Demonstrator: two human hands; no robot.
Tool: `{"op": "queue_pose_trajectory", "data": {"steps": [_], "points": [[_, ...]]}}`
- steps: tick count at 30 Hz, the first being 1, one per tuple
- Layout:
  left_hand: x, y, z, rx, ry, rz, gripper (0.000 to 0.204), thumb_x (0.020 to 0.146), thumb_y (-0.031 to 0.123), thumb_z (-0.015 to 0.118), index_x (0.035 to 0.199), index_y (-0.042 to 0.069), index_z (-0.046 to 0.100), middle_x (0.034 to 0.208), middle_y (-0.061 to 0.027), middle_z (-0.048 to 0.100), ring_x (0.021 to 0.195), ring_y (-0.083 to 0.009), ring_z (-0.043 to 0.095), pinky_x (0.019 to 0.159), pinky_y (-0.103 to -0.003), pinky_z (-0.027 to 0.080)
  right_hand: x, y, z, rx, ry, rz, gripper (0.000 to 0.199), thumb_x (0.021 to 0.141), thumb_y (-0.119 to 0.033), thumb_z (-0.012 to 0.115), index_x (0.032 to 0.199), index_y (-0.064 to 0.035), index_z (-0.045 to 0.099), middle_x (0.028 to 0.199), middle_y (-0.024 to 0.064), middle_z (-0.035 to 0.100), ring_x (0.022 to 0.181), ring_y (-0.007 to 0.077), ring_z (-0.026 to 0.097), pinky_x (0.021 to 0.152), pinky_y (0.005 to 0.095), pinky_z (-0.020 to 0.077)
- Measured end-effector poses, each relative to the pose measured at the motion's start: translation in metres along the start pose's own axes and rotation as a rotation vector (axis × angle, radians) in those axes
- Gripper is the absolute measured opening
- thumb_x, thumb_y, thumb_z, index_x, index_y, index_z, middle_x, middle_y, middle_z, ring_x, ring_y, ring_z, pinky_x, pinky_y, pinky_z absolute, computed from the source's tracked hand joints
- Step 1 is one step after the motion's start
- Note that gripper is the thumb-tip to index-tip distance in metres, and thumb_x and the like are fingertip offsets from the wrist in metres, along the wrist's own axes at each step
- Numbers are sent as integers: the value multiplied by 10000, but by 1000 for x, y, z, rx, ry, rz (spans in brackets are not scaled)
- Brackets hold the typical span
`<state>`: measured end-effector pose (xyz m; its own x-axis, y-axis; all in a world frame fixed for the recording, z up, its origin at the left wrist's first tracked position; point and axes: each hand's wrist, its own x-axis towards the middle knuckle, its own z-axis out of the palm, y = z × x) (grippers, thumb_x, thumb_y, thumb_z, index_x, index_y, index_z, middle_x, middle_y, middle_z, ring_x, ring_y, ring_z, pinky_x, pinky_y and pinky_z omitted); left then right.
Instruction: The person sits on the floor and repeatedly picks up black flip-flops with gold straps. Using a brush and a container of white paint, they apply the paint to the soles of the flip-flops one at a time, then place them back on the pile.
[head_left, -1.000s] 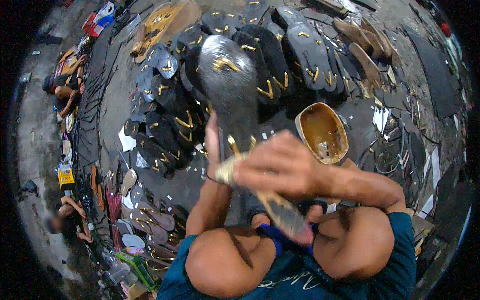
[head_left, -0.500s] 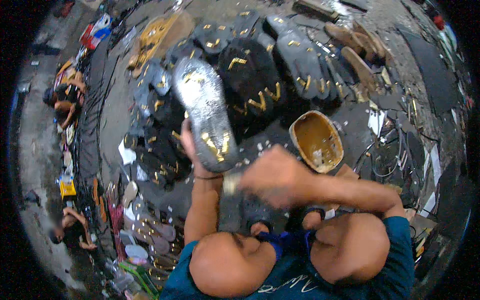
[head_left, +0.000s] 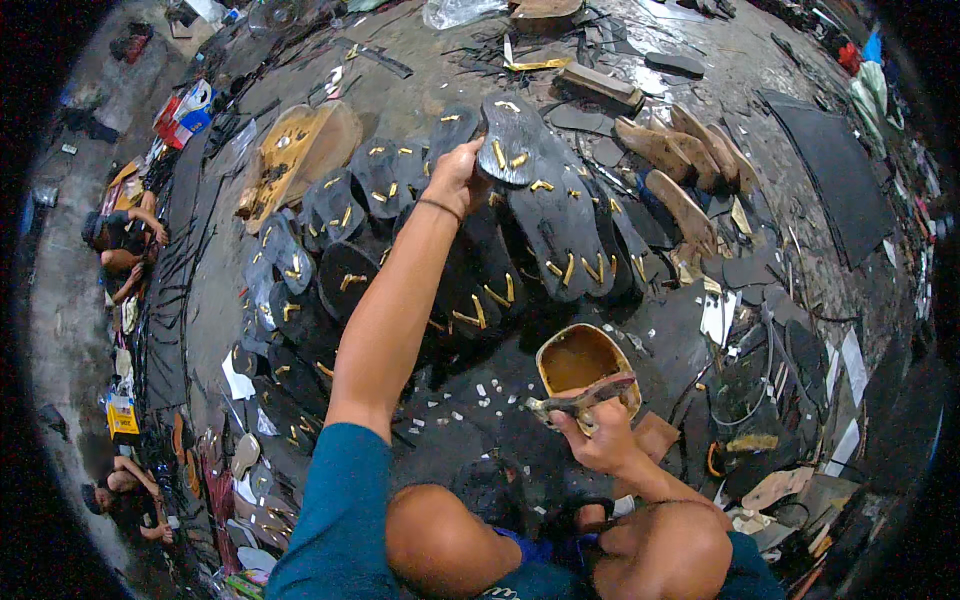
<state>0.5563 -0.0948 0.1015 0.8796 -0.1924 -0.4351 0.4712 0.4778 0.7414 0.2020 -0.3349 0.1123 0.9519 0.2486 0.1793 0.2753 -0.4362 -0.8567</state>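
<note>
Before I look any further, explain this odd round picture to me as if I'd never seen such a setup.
There is no machine here: a person is working with two bare hands. The camera is the left one of a pair worn on the head, looking down, so left in the picture is the person's left. Its fisheye lens bends straight edges near the rim.

The left hand reaches forward to the edge of a dark sole; its fingers are partly hidden, so I can't tell how firmly it grips. The right hand holds a brush-like tool by an open tub with something brown inside.

On the ground lie many more dark soles with gold-coloured strips, white scraps and brown foot-shaped pieces.
</note>
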Motion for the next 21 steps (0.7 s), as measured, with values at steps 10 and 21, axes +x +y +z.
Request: {"op": "queue_pose_trajectory", "data": {"steps": [10,21], "points": [[-186,-63,-1,374,107,158,350,1007,201,504,1275,-24,501,1210,-174,615,1058,-268,646,877,-383,557,23,24,-7,116,12,283,210,861,-188,706,1007,-41,675,954,123,685,898,276,649,832,378,494],[-540,-174,-140,950,1150,1,243,947,212,598,1076,16,657,1015,-124,707,952,-189,671,802,-310,521,23,-3,88,70,-392,157,257,938,-171,623,1107,23,621,990,89,647,929,185,577,853,310,447]]}}
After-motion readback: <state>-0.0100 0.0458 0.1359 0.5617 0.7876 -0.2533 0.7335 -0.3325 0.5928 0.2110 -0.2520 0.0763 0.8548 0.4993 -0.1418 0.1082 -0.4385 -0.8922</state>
